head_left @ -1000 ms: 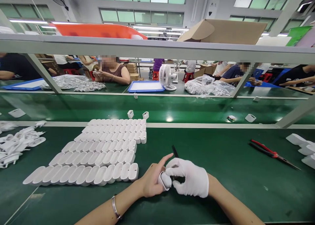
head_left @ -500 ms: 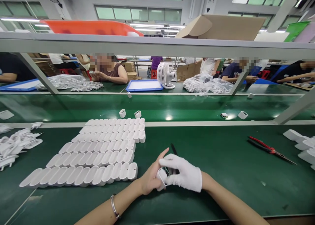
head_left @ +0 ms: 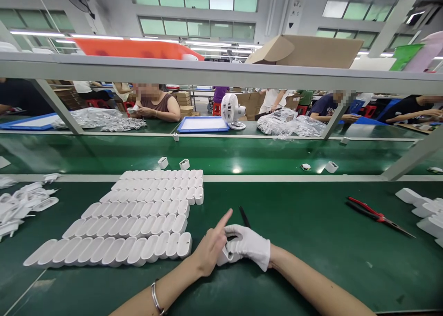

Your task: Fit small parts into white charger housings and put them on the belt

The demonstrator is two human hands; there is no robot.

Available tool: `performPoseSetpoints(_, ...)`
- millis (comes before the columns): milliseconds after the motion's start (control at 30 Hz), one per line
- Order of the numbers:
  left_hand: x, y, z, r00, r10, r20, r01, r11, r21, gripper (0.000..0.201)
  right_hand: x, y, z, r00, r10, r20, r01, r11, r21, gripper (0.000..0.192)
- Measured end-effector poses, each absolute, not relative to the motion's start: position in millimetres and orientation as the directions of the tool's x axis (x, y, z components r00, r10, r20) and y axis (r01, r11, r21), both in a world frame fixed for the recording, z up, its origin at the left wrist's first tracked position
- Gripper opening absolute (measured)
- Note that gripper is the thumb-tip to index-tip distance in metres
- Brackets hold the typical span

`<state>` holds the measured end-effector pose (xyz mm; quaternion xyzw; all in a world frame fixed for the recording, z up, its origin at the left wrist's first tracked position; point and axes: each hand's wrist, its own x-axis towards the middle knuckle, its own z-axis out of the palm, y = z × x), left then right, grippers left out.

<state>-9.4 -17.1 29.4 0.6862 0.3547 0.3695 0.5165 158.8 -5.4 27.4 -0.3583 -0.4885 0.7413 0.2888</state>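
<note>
A small white plastic casing (head_left: 224, 256) is gripped between both hands above the green bench mat (head_left: 294, 242). The bare left hand (head_left: 209, 247) is wrapped around the casing, index finger stretched out; a metal bangle (head_left: 155, 298) is worn on its wrist. The white-gloved right hand (head_left: 249, 247) is closed over the casing's right side, and a thin dark tool (head_left: 244, 216) is seen projecting beyond it. Left of the casing, rows of identical white casings (head_left: 138, 214) are laid out. Far left of the casing, loose white plug parts (head_left: 20, 205) are heaped. Well right of the casing, red-handled pliers (head_left: 377, 215) are placed.
</note>
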Motion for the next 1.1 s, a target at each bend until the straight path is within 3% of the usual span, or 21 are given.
performPoseSetpoints(67, -11, -17, 30, 0.542, 0.781, 0.312, 0.212, -0.486, 0.848, 0.063, 161, -3, 27, -0.670, 0.718, -0.186, -0.081, -0.320, -0.944, 0.059)
performPoseSetpoints(133, -10, -17, 29, 0.608, 0.674, 0.420, 0.200, -0.642, 0.740, 0.058, 162, -3, 25, -0.725, 0.667, -0.173, -0.033, -0.284, -0.958, 0.052)
performPoseSetpoints(300, -9, -19, 27, 0.582, 0.608, 0.540, 0.168, -0.739, 0.652, 0.059, 151, -14, 18, -0.694, 0.650, -0.309, 0.031, -0.402, -0.915, 0.046)
performPoseSetpoints(400, -10, -21, 33, 0.423, 0.699, 0.577, 0.279, -0.706, 0.650, 0.042, 146, -14, 28, -0.604, 0.734, -0.311, -0.175, -0.503, -0.846, 0.045)
performPoseSetpoints(467, -9, -22, 37, 0.316, 0.796, 0.516, 0.356, -0.604, 0.713, 0.026, 149, -10, 38, -0.492, 0.842, -0.221, -0.373, -0.433, -0.821, 0.044)
performPoseSetpoints(533, -5, -20, 37, 0.282, 0.875, 0.393, 0.347, -0.475, 0.809, 0.032, 153, -5, 43, -0.335, 0.930, -0.150, -0.501, -0.310, -0.808, 0.046)
performPoseSetpoints(633, 2, -16, 29, 0.249, 0.938, 0.240, 0.184, -0.289, 0.939, 0.042, 156, 1, 36, -0.164, 0.979, -0.118, -0.496, -0.185, -0.848, 0.051)
performPoseSetpoints(767, 7, -6, 18, 0.252, 0.968, 0.013, -0.133, 0.021, 0.991, 0.049, 153, 2, 24, -0.146, 0.987, -0.071, -0.396, -0.124, -0.910, 0.048)
performPoseSetpoints(867, 4, -2, 20, 0.237, 0.968, -0.081, -0.241, 0.139, 0.960, 0.048, 161, 5, 29, -0.277, 0.957, -0.082, -0.262, -0.157, -0.952, 0.043)
performPoseSetpoints(967, 0, -2, 26, 0.192, 0.973, -0.126, -0.278, 0.177, 0.944, 0.043, 181, 12, 41, -0.262, 0.952, -0.157, 0.160, -0.118, -0.980, 0.044)
performPoseSetpoints(1033, -1, -4, 28, 0.185, 0.969, -0.162, -0.321, 0.216, 0.922, 0.044, 196, 17, 45, -0.081, 0.993, -0.086, 0.524, -0.030, -0.851, 0.041)
performPoseSetpoints(1100, -1, -4, 26, 0.197, 0.961, -0.192, -0.365, 0.254, 0.896, 0.045, 205, 20, 45, 0.020, 1.000, -0.024, 0.725, -0.031, -0.688, 0.032)
